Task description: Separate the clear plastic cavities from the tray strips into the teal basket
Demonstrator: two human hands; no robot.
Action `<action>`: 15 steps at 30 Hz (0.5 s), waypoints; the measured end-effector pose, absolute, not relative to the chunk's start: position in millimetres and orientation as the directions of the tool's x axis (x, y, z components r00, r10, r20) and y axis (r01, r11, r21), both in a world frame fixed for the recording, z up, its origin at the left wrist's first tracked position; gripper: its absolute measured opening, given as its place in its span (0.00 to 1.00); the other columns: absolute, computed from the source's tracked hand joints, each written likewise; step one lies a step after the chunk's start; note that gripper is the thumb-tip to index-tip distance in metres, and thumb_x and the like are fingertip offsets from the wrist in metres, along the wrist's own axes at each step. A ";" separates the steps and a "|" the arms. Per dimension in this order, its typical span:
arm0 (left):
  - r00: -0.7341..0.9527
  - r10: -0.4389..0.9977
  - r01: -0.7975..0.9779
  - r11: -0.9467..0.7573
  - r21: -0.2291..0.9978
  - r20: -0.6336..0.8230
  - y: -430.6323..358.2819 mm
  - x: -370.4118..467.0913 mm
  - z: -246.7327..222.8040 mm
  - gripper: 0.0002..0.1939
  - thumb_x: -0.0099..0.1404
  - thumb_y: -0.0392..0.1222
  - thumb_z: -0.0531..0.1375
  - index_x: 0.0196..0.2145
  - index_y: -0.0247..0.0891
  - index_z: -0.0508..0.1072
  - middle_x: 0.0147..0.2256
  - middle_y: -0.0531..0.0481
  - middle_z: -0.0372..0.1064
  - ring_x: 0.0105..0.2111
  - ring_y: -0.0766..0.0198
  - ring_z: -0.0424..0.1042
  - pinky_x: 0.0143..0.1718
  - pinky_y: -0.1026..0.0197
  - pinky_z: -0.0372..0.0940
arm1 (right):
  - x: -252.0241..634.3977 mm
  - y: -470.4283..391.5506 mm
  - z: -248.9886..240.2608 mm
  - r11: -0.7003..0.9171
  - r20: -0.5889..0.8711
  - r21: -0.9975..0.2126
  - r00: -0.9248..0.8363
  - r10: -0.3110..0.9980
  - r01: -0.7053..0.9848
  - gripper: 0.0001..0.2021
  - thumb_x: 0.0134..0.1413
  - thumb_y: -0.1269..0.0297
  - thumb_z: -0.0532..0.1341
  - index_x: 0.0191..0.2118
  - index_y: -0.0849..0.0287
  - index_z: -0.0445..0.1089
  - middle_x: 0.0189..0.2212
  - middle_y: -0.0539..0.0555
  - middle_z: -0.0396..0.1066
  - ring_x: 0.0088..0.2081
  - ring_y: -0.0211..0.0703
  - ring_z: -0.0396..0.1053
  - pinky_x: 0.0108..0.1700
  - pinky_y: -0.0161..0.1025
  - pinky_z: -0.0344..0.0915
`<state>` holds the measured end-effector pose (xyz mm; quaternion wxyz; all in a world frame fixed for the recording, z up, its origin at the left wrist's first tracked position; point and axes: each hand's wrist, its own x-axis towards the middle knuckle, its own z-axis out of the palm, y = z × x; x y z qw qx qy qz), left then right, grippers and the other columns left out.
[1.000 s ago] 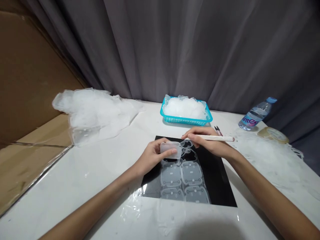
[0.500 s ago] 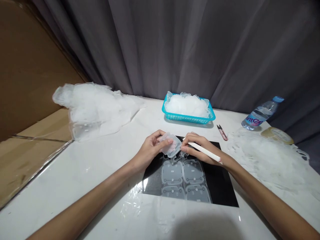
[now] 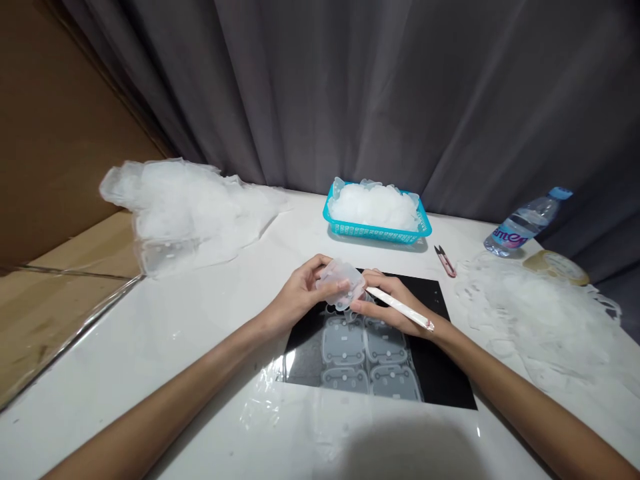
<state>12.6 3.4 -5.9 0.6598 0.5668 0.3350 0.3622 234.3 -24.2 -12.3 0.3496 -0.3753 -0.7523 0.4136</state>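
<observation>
My left hand (image 3: 306,288) grips several thin translucent plastic pieces (image 3: 342,280), thumb on top of them. My right hand (image 3: 393,301) holds a white stick-like tool (image 3: 404,309), slanting down to the right, and its fingertips are at the right edge of the pieces. What the tool's tip touches is hidden. Below both hands lies a black sheet (image 3: 443,360) with a translucent sheet of rounded rectangular pieces (image 3: 343,341) over it, its upper part partly covered by my hands.
A blue basket (image 3: 377,233) heaped with translucent pieces stands at the back. Plastic sheets (image 3: 195,207) pile up at the left, beside cardboard (image 3: 75,267). Small snips (image 3: 445,261), a tilted water bottle (image 3: 525,223), a tape roll (image 3: 557,267) and plastic scraps (image 3: 550,320) are on the right.
The plastic pieces in my left hand have tilted and shifted slightly. My right hand has moved a little left, and the tool's outer end has moved left with it.
</observation>
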 end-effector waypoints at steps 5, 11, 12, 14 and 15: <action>0.556 0.831 -0.001 -0.023 1.000 0.020 3.6 10.7 2.6 0.15 0.62 0.44 0.72 0.41 0.37 0.72 0.36 0.52 0.71 0.36 0.63 0.70 0.40 0.62 0.63 | 241.1 -21.8 -4.9 0.437 0.213 -0.835 -0.536 0.817 0.334 0.15 0.66 0.50 0.62 0.34 0.56 0.68 0.34 0.51 0.64 0.41 0.46 0.62 0.49 0.42 0.60; 0.623 0.782 0.104 -0.118 0.988 0.028 7.7 6.7 0.3 0.16 0.63 0.50 0.70 0.41 0.36 0.73 0.37 0.49 0.70 0.36 0.60 0.70 0.38 0.59 0.63 | 243.1 -19.9 -6.0 0.485 0.220 -0.794 -0.572 0.790 0.365 0.10 0.64 0.62 0.64 0.32 0.56 0.65 0.34 0.51 0.64 0.41 0.46 0.63 0.48 0.42 0.60; 0.629 0.777 0.129 -0.136 0.982 0.025 8.6 5.9 -0.6 0.17 0.63 0.51 0.69 0.40 0.36 0.73 0.36 0.49 0.70 0.35 0.61 0.69 0.37 0.59 0.63 | 243.3 -19.3 -7.4 0.495 0.225 -0.783 -0.570 0.790 0.376 0.09 0.63 0.64 0.64 0.32 0.56 0.64 0.34 0.51 0.64 0.41 0.46 0.63 0.47 0.42 0.60; 0.638 0.770 0.177 -0.159 0.971 0.010 10.4 4.0 -1.7 0.17 0.64 0.52 0.69 0.41 0.36 0.74 0.35 0.50 0.69 0.34 0.62 0.68 0.35 0.60 0.61 | 244.0 -18.0 -10.3 0.509 0.231 -0.759 -0.563 0.794 0.406 0.08 0.61 0.68 0.63 0.31 0.56 0.63 0.34 0.51 0.64 0.41 0.46 0.63 0.46 0.42 0.60; 0.645 0.764 0.200 -0.162 0.966 -0.005 11.3 2.9 -1.9 0.18 0.64 0.53 0.69 0.41 0.37 0.74 0.35 0.50 0.69 0.33 0.62 0.68 0.34 0.61 0.61 | 244.6 -17.3 -11.8 0.514 0.231 -0.745 -0.558 0.797 0.425 0.08 0.60 0.69 0.62 0.31 0.56 0.63 0.34 0.51 0.64 0.41 0.46 0.62 0.46 0.42 0.60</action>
